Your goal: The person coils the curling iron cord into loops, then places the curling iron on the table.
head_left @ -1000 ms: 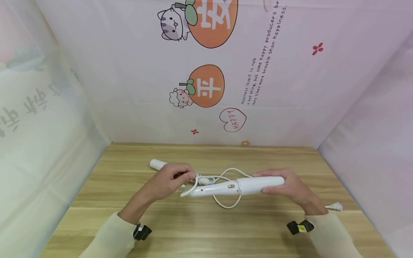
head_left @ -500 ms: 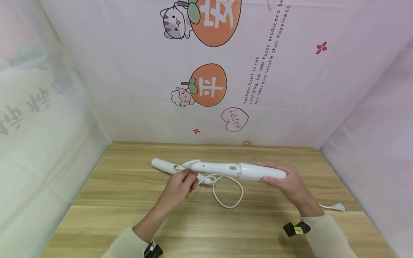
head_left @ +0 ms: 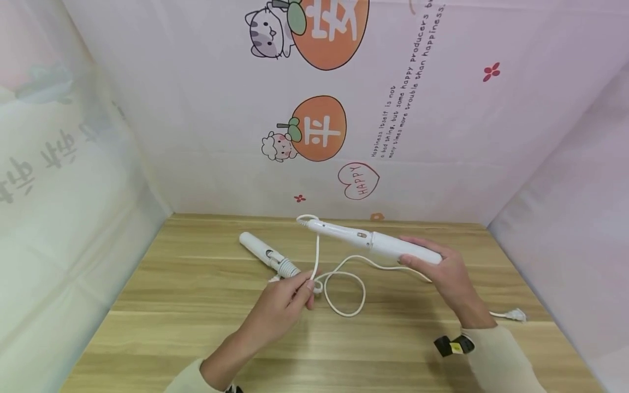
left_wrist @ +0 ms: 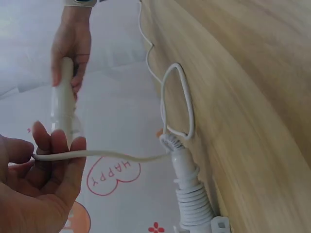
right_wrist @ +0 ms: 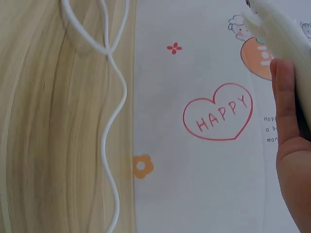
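Observation:
My right hand (head_left: 451, 275) grips the thick end of a white wand-shaped electric appliance (head_left: 344, 233), perhaps a hair iron. The wand is raised above the table and its thin end points left. A white power cord (head_left: 316, 252) leaves that thin end, loops over and hangs down. My left hand (head_left: 282, 305) pinches this cord between thumb and fingers; the left wrist view shows the cord (left_wrist: 112, 154) stretched toward a second piece. That second white rod (head_left: 255, 246) lies on the table beyond my left hand, with cord wound round its lower part (left_wrist: 192, 199).
A loose loop of cord (head_left: 362, 297) lies on the wooden table (head_left: 383, 355). The cord runs right to a plug (head_left: 516, 315) near the right edge. A printed cloth (head_left: 417, 180) hangs behind, with more cloth at both sides.
My right hand has tilted the wand, lifting its thin end up and away from the second rod. My left hand has moved right, drawing the cord away from the rod.

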Action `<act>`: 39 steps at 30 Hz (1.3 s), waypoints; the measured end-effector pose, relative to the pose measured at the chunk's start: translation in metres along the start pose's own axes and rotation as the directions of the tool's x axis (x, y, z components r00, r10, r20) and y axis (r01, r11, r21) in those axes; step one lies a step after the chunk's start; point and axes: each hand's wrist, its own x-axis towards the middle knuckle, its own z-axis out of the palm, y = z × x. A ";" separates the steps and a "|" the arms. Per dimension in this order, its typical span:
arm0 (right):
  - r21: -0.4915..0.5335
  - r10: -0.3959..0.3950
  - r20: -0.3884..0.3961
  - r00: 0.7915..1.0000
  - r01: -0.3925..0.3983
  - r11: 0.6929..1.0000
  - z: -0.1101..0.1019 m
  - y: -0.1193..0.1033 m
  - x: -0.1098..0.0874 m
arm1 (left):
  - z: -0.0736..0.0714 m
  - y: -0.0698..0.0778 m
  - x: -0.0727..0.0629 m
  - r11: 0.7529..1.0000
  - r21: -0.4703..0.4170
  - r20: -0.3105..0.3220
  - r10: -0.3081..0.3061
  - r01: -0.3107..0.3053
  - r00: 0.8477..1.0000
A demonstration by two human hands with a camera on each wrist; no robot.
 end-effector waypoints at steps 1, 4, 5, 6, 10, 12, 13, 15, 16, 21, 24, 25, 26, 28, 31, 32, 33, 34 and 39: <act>-0.014 0.001 0.001 1.000 -0.001 1.000 -0.001 0.001 0.001 | -0.001 0.001 -0.001 1.000 0.003 0.004 0.002 -0.002 1.000; -0.057 -0.015 0.022 1.000 0.016 0.998 -0.004 0.005 0.001 | -0.010 0.005 0.000 1.000 0.026 -0.007 0.014 -0.013 1.000; -0.070 -0.022 0.036 0.999 0.024 0.997 -0.005 0.007 0.001 | -0.014 0.006 0.001 0.999 0.031 -0.019 0.028 -0.028 0.999; -0.086 -0.027 0.055 0.998 0.032 0.996 -0.006 0.008 0.000 | -0.018 0.006 0.001 0.998 0.040 -0.034 0.044 -0.043 0.998; -0.109 -0.036 0.145 0.989 0.052 0.993 -0.010 0.009 -0.002 | -0.037 0.006 0.004 0.988 0.088 -0.073 0.137 -0.131 0.988; -0.103 -0.045 0.196 0.980 0.066 0.992 -0.011 0.009 -0.004 | -0.045 0.004 0.007 0.980 0.107 -0.083 0.178 -0.169 0.980; -0.094 -0.054 0.220 0.974 0.077 0.993 -0.011 0.009 -0.005 | -0.048 0.003 0.008 0.976 0.114 -0.085 0.196 -0.186 0.977; -0.077 -0.068 0.266 0.961 0.092 0.993 -0.012 0.008 -0.008 | -0.053 -0.001 0.011 0.972 0.112 -0.088 0.215 -0.205 0.973; -0.067 -0.082 0.285 0.955 0.105 0.992 -0.012 0.009 -0.009 | -0.055 -0.002 0.011 0.973 0.103 -0.087 0.214 -0.205 0.973; 0.028 -0.164 0.347 0.924 0.164 0.986 -0.017 0.013 -0.013 | -0.060 -0.012 0.012 0.988 0.022 -0.087 0.154 -0.153 0.984; 0.120 -0.246 0.363 0.899 0.217 0.969 -0.021 0.017 -0.014 | -0.058 -0.019 0.012 0.994 -0.043 -0.092 0.096 -0.100 0.991; 0.152 -0.274 0.367 0.889 0.233 0.961 -0.023 0.019 -0.014 | -0.057 -0.022 0.012 0.995 -0.067 -0.087 0.075 -0.081 0.993; 0.180 -0.297 0.368 0.881 0.246 0.952 -0.024 0.020 -0.014 | -0.055 -0.024 0.012 0.994 -0.085 -0.082 0.056 -0.063 0.995; 0.232 -0.328 0.374 0.868 0.255 0.939 -0.026 0.022 -0.014 | -0.049 -0.028 0.011 0.993 -0.112 -0.062 0.028 -0.035 0.998; 0.293 -0.343 0.377 0.861 0.240 0.925 -0.027 0.023 -0.013 | -0.039 -0.030 0.011 0.991 -0.135 -0.028 0.001 -0.004 1.000; 0.309 -0.343 0.372 0.862 0.234 0.922 -0.027 0.023 -0.013 | -0.036 -0.030 0.011 0.990 -0.143 -0.023 -0.003 0.000 1.000; 0.328 -0.342 0.369 0.864 0.223 0.918 -0.027 0.023 -0.013 | -0.033 -0.029 0.011 0.989 -0.148 -0.018 -0.010 0.008 1.000; 0.344 -0.338 0.362 0.869 0.212 0.915 -0.026 0.022 -0.013 | -0.031 -0.028 0.010 0.988 -0.154 -0.013 -0.017 0.015 1.000; 0.392 -0.293 0.287 0.912 0.168 0.905 -0.024 0.018 -0.013 | -0.021 -0.019 0.008 0.990 -0.133 -0.010 -0.046 0.044 0.999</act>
